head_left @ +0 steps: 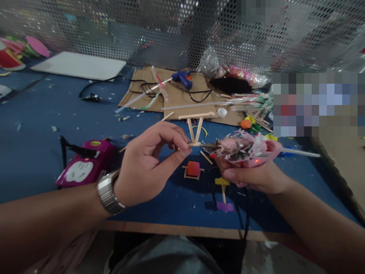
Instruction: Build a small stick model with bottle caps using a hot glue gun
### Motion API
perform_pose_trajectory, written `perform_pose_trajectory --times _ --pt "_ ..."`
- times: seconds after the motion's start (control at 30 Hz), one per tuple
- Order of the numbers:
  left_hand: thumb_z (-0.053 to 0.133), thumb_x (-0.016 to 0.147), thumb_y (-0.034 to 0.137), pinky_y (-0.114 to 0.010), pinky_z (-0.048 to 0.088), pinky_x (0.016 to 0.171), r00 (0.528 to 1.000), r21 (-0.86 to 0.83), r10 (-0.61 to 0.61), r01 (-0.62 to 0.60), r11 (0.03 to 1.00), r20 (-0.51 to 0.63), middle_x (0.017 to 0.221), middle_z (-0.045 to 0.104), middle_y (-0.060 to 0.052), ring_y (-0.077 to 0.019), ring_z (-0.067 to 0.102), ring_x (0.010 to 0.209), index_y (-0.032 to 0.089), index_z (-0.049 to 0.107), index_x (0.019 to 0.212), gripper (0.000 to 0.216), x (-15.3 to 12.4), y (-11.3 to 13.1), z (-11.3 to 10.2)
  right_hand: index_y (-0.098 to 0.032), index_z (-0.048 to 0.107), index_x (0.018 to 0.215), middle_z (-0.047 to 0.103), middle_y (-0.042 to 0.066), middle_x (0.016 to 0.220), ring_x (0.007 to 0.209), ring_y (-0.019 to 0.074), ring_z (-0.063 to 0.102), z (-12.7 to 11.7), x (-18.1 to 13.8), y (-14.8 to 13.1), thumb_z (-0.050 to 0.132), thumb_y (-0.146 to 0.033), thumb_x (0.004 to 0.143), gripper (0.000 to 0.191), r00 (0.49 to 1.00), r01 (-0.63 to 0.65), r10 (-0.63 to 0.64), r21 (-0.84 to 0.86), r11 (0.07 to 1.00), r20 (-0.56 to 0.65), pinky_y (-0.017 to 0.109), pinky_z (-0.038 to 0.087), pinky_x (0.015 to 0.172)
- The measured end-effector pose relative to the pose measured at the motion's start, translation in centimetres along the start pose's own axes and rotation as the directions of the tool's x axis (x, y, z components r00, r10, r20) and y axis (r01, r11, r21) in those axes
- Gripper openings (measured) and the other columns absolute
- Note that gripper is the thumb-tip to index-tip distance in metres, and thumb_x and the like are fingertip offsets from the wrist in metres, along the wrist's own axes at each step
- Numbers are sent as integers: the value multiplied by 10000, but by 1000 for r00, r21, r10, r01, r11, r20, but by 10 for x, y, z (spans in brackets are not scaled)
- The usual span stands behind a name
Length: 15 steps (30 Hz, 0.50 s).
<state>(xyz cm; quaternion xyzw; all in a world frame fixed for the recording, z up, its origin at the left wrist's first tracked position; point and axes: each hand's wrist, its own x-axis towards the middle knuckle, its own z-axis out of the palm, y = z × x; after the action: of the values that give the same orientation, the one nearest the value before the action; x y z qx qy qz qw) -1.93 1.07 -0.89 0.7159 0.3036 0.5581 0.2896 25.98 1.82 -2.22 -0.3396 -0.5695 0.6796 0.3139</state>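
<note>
Between thumb and fingertips, my left hand (154, 160) pinches a small frame of wooden sticks (196, 129) by its lower end; two slanting sticks join a longer crosspiece at the top. My right hand (251, 177) is wrapped round a pink glue gun (256, 150), its front clotted with old glue and a glue stick jutting from the back. The nozzle points left and is at the lower end of the frame; whether it touches is hard to tell. Below on the table lie an orange and pink roller on sticks (193, 168) and a stick piece with yellow and purple ends (224, 192).
A magenta power strip (85, 163) with a plug in it stands at left. Behind, a blue glue gun (182, 78) lies on cardboard (185, 104) among glue sticks and a cable. Coloured caps (251, 123) and bundled sticks are at right. Perforated metal mesh (171, 34) closes the back.
</note>
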Motion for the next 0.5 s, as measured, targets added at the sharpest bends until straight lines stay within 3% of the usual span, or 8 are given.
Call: perform_pose_trajectory --times 0.5 --pt "806 951 22 -323 667 884 999 -4 49 -49 999 16 1000 735 -49 -166 733 941 196 719 995 199 1 -3 -2 -223 663 899 569 -66 673 466 62 431 2 0 -4 935 -381 889 315 1000 -13 13 -27 1000 -18 151 352 360"
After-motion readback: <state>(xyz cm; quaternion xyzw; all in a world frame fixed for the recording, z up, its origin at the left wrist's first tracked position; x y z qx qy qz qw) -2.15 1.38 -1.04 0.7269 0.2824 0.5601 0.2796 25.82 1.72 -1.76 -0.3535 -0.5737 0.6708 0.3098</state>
